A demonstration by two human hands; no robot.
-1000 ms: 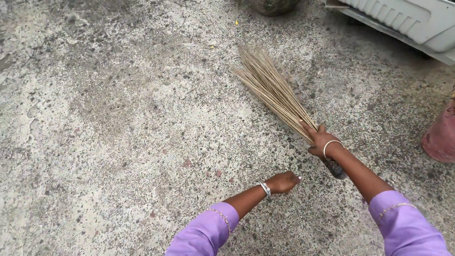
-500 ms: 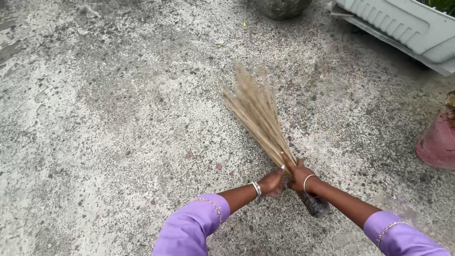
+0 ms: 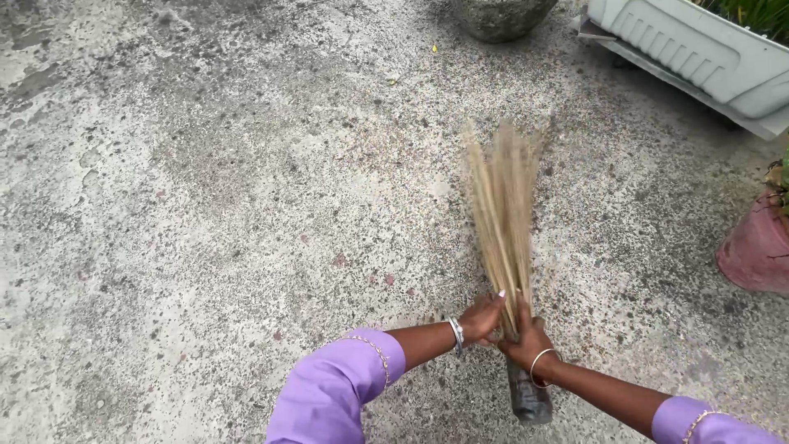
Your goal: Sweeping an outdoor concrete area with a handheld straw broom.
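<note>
Gripping the stick broom (image 3: 503, 215) low at its neck, right hand (image 3: 528, 341) clamped, left hand (image 3: 481, 321) closed beside it, bristles fanning away over the concrete floor (image 3: 205, 205), a hard swing risks snapping sticks.

Broom (image 3: 501, 214) on the ground (image 3: 205, 214); planter (image 3: 699, 53) beyond, to its right.

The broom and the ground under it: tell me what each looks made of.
Broom: a bundle of thin, dry, tan plant sticks, matte; its dark handle end may be a plastic wrap, unclear. Ground: rough grey concrete, speckled and stained, with worn patches.
</note>
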